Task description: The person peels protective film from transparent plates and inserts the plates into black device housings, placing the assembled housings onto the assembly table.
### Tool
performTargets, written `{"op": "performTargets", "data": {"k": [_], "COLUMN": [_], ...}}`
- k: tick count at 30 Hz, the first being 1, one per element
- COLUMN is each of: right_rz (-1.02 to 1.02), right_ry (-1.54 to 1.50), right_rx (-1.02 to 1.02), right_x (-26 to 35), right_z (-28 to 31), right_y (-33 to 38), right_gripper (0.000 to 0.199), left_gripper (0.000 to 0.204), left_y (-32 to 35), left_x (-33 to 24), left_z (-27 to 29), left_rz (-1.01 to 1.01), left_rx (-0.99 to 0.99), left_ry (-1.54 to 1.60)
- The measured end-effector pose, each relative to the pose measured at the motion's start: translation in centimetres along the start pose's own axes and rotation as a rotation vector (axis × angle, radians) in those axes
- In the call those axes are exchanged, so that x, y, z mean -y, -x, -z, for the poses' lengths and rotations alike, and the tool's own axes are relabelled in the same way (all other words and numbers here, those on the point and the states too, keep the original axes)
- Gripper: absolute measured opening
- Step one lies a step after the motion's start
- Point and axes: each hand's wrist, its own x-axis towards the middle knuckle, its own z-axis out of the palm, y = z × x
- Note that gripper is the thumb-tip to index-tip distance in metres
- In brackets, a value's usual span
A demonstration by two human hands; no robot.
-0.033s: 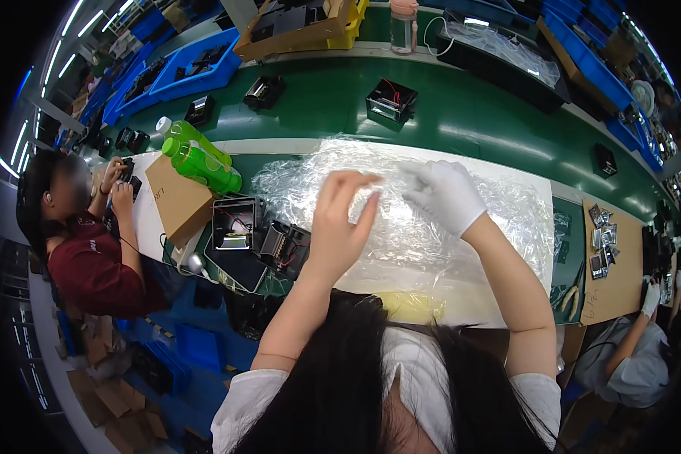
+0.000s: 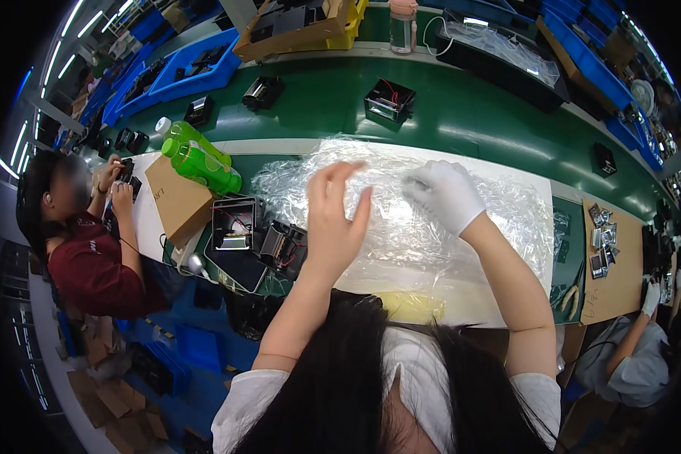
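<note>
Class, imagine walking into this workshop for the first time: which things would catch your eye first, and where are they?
First, the crinkled clear plastic sheet spread mid-bench, with the bare left hand and white-gloved right hand raised over it. Next, the bright green bottles lying to the left beside a cardboard box, against the green conveyor belt behind.

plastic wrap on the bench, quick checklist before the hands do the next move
1. Left hand on the plastic wrap: ok, bare, fingers raised over the sheet.
2. Right hand, in a white glove, on the wrap: ok.
3. Firm grip on the wrap: cannot tell.
4. Wrap lying flat: not ok, crumpled.
5. Black open devices clear of the wrap: not ok, wrap edge meets them.
6. Green bottles clear: ok.
</note>
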Motion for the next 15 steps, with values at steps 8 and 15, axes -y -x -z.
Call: {"op": "performTargets", "data": {"k": [8,15], "right_rz": [-0.295,-0.589], "right_ry": [-0.749,-0.367], "right_rx": [-0.122,-0.702], "right_x": [-1.6,-6.0], "right_z": [2.0,10.6], "right_y": [2.7,9.4], "right_gripper": [0.018,0.017], "left_gripper": [0.067,0.057], "left_y": [0.4,1.0], "left_x": [-1.2,-1.9], "left_z": [-1.2,-0.6], "left_rz": [0.098,-0.129], "left_rx": [-0.325,-0.061], "left_ry": [0.336,0.064]}}
